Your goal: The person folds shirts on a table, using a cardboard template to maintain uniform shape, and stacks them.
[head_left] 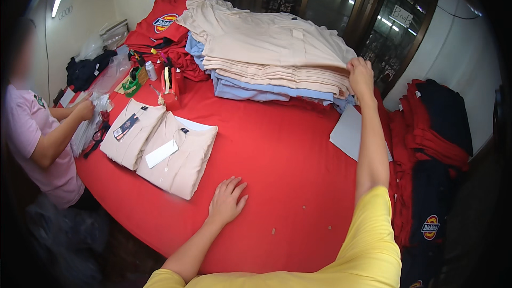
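Observation:
My right hand [361, 76] reaches far across the red table [288, 149] and grips the near edge of the top beige shirt on a tall stack of beige shirts [266, 48]; light blue shirts [250, 92] lie under them. My left hand [226, 200] rests flat on the red cloth with its fingers spread, holding nothing. Just left of it lie two folded beige shirts [178, 154] with hang tags, side by side.
A person in a pink shirt [37, 144] at the left handles clear plastic bags. Red shirts [165, 26] pile up at the back left beside a tape dispenser [130, 82] and small tools. A grey board [352, 130] lies at right; red and navy garments [437, 128] are stacked beyond it.

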A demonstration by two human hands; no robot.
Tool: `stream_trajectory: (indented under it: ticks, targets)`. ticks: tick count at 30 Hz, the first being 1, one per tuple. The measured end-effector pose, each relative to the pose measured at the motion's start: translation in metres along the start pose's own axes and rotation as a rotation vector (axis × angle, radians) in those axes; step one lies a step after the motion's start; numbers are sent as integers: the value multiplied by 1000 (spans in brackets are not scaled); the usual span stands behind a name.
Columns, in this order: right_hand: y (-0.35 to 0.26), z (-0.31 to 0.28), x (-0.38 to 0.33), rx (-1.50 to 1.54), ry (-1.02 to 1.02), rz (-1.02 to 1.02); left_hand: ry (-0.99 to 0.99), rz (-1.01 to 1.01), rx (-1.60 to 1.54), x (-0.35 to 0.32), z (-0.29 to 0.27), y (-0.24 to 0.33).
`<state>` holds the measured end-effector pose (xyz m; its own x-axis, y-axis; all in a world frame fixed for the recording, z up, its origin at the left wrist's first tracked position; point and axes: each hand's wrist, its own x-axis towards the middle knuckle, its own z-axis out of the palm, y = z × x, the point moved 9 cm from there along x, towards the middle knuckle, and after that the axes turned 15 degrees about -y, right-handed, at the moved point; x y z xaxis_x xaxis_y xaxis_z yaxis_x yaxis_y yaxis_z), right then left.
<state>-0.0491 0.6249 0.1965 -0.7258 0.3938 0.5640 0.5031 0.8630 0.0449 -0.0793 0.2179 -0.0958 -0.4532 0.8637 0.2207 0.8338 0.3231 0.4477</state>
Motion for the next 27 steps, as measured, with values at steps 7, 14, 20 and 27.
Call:
stream_trajectory:
  ticks: [7,14,20,27]
  targets:
    - [-176,-88,-277,148,-696,-541,241,-238,-934,-18,4,-68]
    - [-206,-44,-366,1058,-848,-247,290,-112,-720,7,-61,-12]
    - [-119,138,-298,808,-320,247,104,-209,-427,80,18,8]
    - [-156,122,-354,591,-441,282,-315,-209,-109,59,51,29]
